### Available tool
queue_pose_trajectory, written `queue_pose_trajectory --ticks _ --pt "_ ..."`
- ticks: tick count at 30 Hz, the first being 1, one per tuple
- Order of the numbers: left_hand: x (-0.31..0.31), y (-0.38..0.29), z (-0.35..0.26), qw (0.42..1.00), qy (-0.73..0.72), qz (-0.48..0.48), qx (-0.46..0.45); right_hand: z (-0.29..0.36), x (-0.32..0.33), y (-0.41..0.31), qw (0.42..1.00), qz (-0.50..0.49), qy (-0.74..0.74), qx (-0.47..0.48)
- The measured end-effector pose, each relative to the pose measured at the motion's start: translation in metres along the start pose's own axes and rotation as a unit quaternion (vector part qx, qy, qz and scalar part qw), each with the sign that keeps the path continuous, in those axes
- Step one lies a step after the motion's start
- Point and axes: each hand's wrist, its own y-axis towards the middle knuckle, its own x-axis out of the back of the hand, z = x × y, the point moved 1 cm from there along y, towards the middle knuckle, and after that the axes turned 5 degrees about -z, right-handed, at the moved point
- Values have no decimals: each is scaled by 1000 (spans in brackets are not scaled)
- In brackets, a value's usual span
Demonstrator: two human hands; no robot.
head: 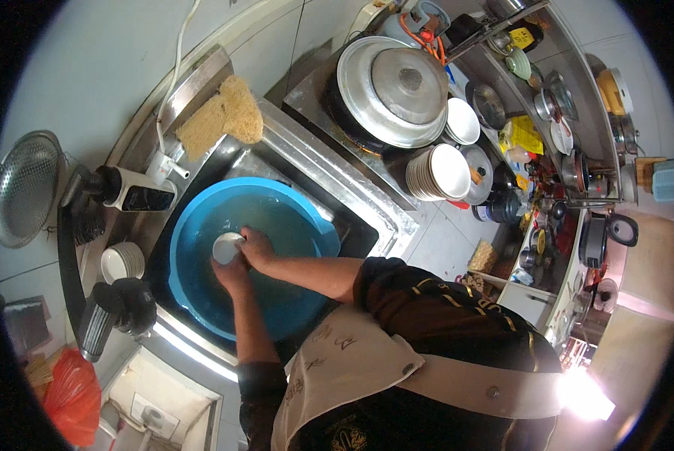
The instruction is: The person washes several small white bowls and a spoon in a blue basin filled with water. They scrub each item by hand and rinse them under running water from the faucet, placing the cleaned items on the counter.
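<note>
In the head view both hands are at a small white bowl (228,248) over the cloudy water of a blue plastic basin (246,183). My left hand (232,275) grips the bowl from the near side. Against its right edge, my right hand (257,249) has its fingers at the rim, partly hiding it. The basin sits in a stainless steel sink (365,234). A stack of small white bowls (123,263) stands on the ledge to the left, beside a tap with a black spout (69,259).
Loofah fibre pads (224,115) lie on the sink's back corner. To the right stand a large lidded metal pot (393,93) on a stove and stacked white bowls (438,172). A perforated metal strainer (28,189) hangs on the wall. Crowded shelves (568,113) line the far right.
</note>
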Motion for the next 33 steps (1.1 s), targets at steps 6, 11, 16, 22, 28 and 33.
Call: queue_pose_trajectory --ticks 6,11,16,22,28,33 --pt "10 0 -38 949 193 231 96 -7 36 23 984 155 -73 51" --pt "10 10 -7 997 16 73 37 24 18 3 996 43 -52 51" --pt "-4 -7 -20 993 7 94 69 -12 8 19 998 61 -29 11" --pt "30 21 -26 958 72 231 154 2 30 25 982 169 -55 58" --pt "-13 -5 -17 999 -19 32 22 11 7 8 999 -24 -26 18" --pt "4 17 -26 961 154 216 73 -20 27 40 987 72 -116 81"
